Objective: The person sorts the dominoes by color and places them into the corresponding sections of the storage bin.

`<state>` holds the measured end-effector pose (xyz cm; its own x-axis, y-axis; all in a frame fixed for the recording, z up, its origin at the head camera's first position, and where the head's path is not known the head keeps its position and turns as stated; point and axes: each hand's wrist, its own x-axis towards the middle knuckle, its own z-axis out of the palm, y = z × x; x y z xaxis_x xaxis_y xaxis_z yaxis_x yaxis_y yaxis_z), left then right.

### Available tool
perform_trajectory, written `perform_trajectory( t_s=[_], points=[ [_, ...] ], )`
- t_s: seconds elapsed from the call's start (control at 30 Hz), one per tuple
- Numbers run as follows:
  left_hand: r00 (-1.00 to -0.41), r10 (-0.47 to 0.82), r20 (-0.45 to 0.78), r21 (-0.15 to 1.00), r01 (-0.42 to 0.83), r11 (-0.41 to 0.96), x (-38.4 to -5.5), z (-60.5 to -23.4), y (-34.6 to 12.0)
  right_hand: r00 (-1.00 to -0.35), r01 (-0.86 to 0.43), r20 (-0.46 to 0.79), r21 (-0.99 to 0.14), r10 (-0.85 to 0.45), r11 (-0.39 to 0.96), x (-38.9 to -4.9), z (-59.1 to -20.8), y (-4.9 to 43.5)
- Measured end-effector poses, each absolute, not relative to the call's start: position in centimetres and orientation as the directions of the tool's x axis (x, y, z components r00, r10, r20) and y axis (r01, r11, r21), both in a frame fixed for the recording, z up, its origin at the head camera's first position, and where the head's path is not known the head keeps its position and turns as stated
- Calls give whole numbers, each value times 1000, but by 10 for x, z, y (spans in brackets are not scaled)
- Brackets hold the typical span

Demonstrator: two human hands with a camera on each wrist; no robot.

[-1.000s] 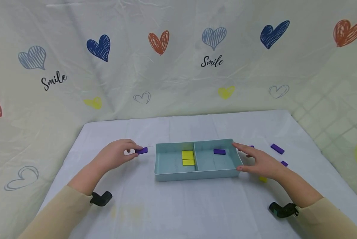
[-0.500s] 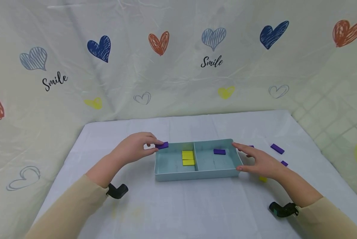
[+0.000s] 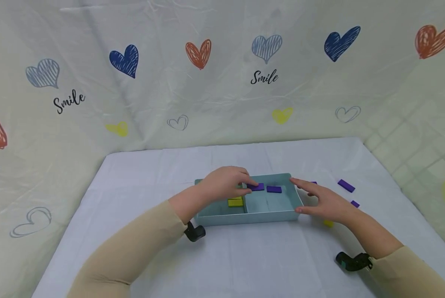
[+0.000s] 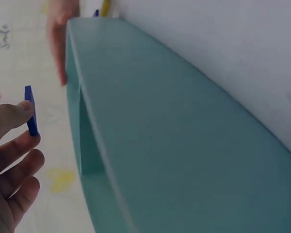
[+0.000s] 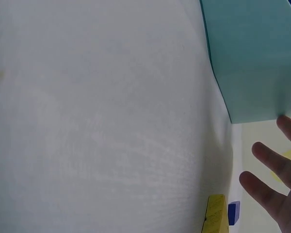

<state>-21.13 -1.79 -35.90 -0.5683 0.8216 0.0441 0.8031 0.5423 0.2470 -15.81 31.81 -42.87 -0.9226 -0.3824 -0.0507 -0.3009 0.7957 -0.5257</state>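
Note:
My left hand point(image 3: 226, 182) pinches a small flat purple block point(image 3: 258, 187) between thumb and forefinger, over the right compartment of a pale blue-green divided box point(image 3: 246, 218). In the left wrist view the held block point(image 4: 32, 111) stands on edge, and the other fingers hang loosely bent. Another purple block point(image 3: 274, 189) lies just right of it inside that compartment. Yellow blocks point(image 3: 235, 203) sit against the divider in the left compartment, partly hidden by my left hand. My right hand point(image 3: 324, 203) spans the box's right end, its spread, nearly straight fingers and thumb at the corners.
On the white-covered table right of the box lie loose purple blocks point(image 3: 346, 185), one partly behind my right hand. A yellow block point(image 5: 216, 214) and a purple block point(image 5: 234, 212) show beneath that hand in the right wrist view. A patterned cloth point(image 3: 222, 82) hangs behind.
My left hand has carried the purple block rightward from beside the box, past its left end, to over the right compartment. The right hand and the box have stayed in place.

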Motion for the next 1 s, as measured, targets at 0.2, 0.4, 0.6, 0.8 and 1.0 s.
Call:
perform_trajectory(
  t_s=[0.2, 0.4, 0.6, 0.8, 1.0],
  points=[
    [-552, 833, -20, 203, 814, 544, -215, -374, 20, -917, -316, -44, -532, -398, 786, -160, -427, 317],
    [-539, 836, -103, 192, 814, 548, -216, -387, 44, -911, -332, -31, -538, -412, 775, -161, -427, 317],
    [-516, 844, -150, 149, 832, 535, -218, -400, 59, -909, -332, -26, -556, -415, 762, -161, -430, 319],
    [-495, 846, -197, 103, 848, 520, -221, -407, 71, -910, -335, -17, -557, -414, 760, -160, -431, 320],
    [-477, 848, -230, 65, 862, 503, -220, -410, 80, -906, -343, -16, -558, -423, 756, -159, -429, 320]
  ],
)
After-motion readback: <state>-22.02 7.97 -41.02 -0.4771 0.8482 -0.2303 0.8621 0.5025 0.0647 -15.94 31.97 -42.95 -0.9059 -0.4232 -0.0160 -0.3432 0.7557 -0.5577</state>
